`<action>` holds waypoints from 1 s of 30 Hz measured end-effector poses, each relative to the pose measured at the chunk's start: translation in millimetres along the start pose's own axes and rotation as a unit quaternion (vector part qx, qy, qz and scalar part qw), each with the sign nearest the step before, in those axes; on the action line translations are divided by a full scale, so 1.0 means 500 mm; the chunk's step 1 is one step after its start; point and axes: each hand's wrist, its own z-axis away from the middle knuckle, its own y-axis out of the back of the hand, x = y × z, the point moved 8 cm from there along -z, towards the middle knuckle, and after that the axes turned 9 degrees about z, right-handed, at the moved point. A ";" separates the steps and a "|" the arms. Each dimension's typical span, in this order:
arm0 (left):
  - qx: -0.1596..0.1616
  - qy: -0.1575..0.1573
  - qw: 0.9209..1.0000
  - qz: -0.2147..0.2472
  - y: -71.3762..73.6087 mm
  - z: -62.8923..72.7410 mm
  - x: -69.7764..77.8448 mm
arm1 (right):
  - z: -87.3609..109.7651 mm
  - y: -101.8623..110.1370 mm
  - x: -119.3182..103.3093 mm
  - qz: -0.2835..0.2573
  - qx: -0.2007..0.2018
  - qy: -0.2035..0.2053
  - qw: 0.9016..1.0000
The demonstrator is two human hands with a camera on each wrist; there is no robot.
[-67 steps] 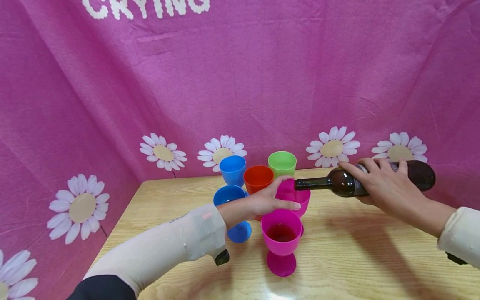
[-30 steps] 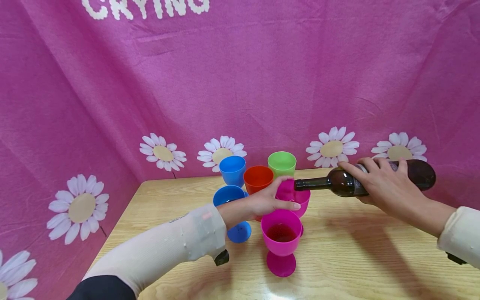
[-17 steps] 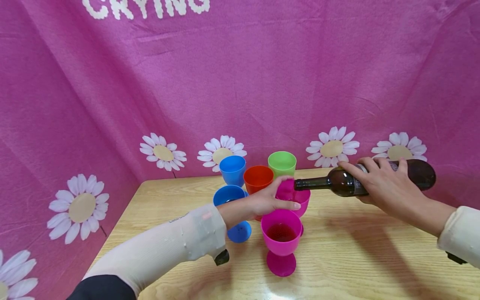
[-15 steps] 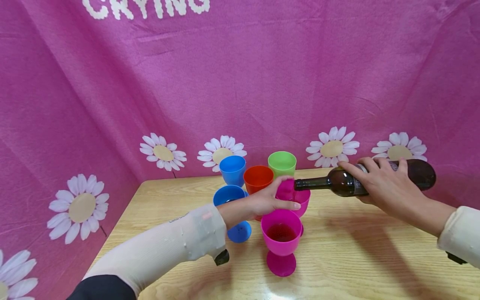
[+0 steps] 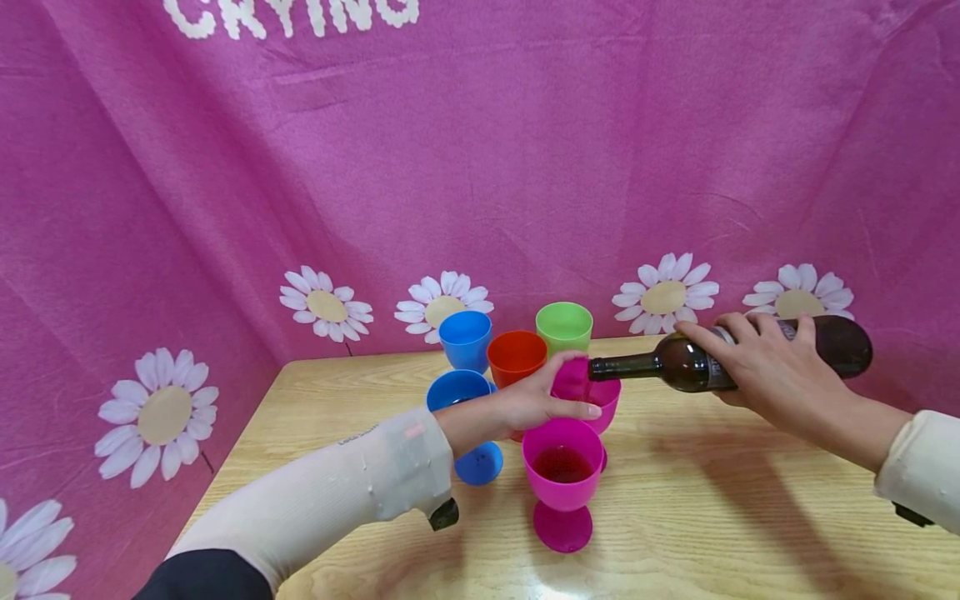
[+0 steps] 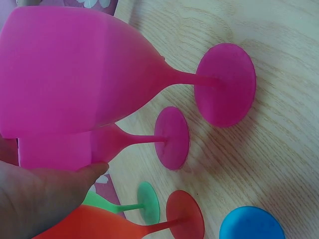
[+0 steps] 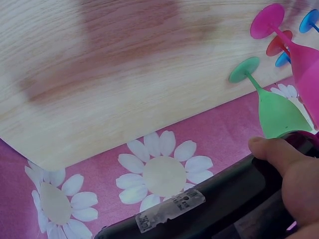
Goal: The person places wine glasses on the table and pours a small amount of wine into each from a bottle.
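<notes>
My left hand [image 5: 536, 400] curls round the bowl of a pink plastic goblet [image 5: 604, 407], thumb on its near side; the goblet stands on the table in the left wrist view. My right hand [image 5: 780, 375] grips a dark glass wine bottle [image 5: 681, 367] from above, also seen in the right wrist view. The bottle lies almost level, its base slightly raised, with its mouth over the held goblet's rim. Whether liquid is flowing is hard to make out. Directly in front stands a second pink goblet [image 5: 564, 496] with dark red liquid inside.
Behind and left of the pink goblets are a red goblet [image 5: 517, 354], a green goblet [image 5: 564, 327], a blue goblet [image 5: 465, 337] and a nearer blue goblet [image 5: 457, 385], partly behind my left forearm. A pink cloth [image 5: 525, 167] with daisies hangs behind the wooden table [image 5: 720, 517].
The base of the bottle has risen slightly, tipping the bottle a little more. My left hand and the goblets have stayed in place.
</notes>
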 end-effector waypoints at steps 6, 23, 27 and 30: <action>-0.003 -0.003 1.000 0.006 0.000 0.001 0.002 | 0.001 0.003 -0.001 0.007 0.007 0.005 1.000; -0.003 -0.008 1.000 0.003 0.000 0.002 0.003 | 0.000 0.005 -0.001 0.013 0.013 0.004 1.000; -0.003 -0.008 1.000 0.003 -0.001 0.003 0.003 | 0.001 0.004 -0.001 0.012 0.009 0.004 1.000; -0.005 -0.008 1.000 0.004 -0.001 0.004 0.003 | 0.001 0.004 -0.001 0.013 0.009 0.004 1.000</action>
